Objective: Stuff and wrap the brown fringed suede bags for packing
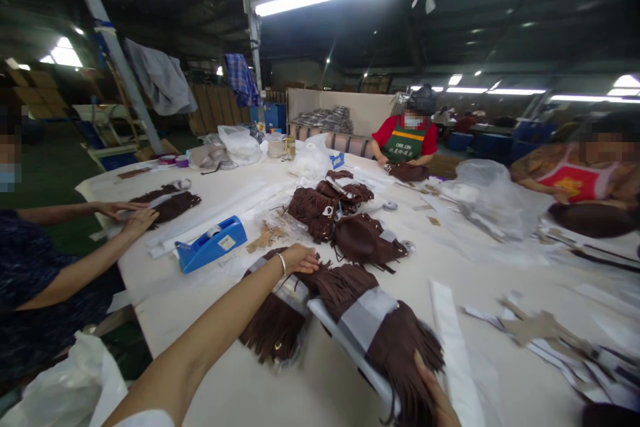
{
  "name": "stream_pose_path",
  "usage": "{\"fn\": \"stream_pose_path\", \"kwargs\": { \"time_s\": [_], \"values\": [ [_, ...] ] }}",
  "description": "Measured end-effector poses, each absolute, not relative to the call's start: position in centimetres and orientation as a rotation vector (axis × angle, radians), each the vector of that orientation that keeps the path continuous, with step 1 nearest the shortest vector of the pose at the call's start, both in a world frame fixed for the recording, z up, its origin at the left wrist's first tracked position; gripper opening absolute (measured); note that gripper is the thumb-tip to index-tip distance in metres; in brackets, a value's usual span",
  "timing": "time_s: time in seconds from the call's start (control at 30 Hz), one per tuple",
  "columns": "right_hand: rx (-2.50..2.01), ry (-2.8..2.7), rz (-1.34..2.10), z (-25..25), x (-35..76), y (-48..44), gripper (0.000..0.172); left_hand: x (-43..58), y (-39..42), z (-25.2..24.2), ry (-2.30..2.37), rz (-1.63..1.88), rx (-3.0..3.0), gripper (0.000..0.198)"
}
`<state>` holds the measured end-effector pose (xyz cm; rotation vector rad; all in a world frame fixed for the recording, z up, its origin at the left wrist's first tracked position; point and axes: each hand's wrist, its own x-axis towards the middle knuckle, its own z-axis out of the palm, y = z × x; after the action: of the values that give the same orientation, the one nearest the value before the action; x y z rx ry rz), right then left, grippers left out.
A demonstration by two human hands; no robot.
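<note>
A brown fringed bag (345, 287) with a pale band around it lies tilted over the near middle of the white table. At its upper left end my left hand (300, 259), with a bracelet at the wrist, has its fingers pressed together on the fringe. My right hand (434, 390) grips the bag's lower right end, thumb on top. Under my left forearm rests a second brown fringed bag (275, 323), also banded. Just beyond sit several more brown bags (363, 238).
A blue tape dispenser (213, 245) stands left of centre. At the left edge, a person's hands (133, 213) touch another brown bag. Two people sit across the table. Paper strips (550, 340) lie at right, clear plastic (483, 193) behind them.
</note>
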<state>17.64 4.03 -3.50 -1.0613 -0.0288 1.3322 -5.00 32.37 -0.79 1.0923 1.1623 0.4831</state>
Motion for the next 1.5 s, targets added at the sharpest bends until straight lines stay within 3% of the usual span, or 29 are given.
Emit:
{"fn": "stream_pose_path", "kwargs": {
  "time_s": [0.33, 0.57, 0.7, 0.93, 1.23, 1.37, 1.5],
  "values": [
    [-0.641, 0.137, 1.431, -0.4, 5.1, 11.5, 0.054, -14.4, 24.9, 1.9, 1.033, 0.797, 0.865, 0.061],
    [-0.722, 0.117, 1.637, -5.7, -2.4, 12.1, 0.048, -17.5, 23.9, 0.1, 1.065, 0.816, 0.835, 0.040],
    [-0.744, 0.068, 1.760, -8.0, 0.0, 10.8, 0.039, -19.5, 25.9, -0.9, 1.037, 0.794, 0.841, 0.041],
    [-0.986, -0.179, 1.747, -6.8, 3.8, 10.9, 0.055, -21.2, 27.6, -1.7, 0.967, 0.737, 0.913, 0.051],
    [-1.289, -0.683, 1.768, -5.5, 4.5, 12.4, 0.057, -21.2, 29.1, -1.8, 1.111, 0.687, 1.046, 0.058],
    [-1.602, -0.945, 1.495, -5.4, 7.1, 15.3, 0.058, -20.9, 29.8, -1.5, 1.344, 0.727, 1.115, 0.055],
    [-1.733, -0.998, 1.302, -5.2, 6.4, 19.8, 0.071, -19.9, 30.5, -1.7, 1.571, 0.776, 1.178, 0.058]
  ]
}}
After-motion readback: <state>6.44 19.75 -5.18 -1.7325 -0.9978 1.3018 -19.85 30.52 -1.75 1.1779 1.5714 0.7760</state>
